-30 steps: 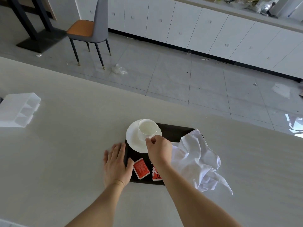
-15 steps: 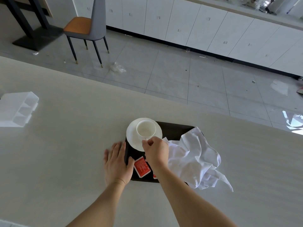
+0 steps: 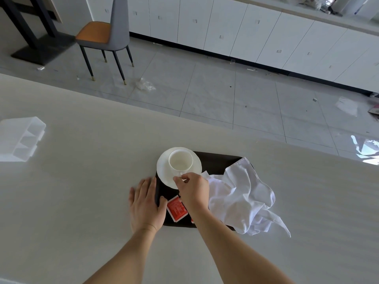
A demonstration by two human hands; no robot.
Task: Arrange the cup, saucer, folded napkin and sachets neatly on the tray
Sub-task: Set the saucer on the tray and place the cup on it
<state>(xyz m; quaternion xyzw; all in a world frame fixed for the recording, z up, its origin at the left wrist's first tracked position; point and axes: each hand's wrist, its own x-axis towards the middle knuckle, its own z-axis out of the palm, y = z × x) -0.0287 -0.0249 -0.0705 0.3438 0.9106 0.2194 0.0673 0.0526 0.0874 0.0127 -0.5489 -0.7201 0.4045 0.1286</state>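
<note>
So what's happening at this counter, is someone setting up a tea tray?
Yes. A person is tidying a dark tray on the counter. The left hand lies flat at the tray's left edge, steadying it. The right hand pinches at the near side of the white cup, which sits on its saucer. A red sachet lies on the tray near the wrists. The white napkin is crumpled, not yet folded, spilling off the tray's right side.

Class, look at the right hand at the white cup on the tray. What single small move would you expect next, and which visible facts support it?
Probably the right hand turns the white ceramic cup by its handle to square it on the round white saucer. Its fingertips pinch at the cup's near side, and the left hand braces the dark rectangular tray. The crumpled white cloth napkin remains unfolded.
</note>
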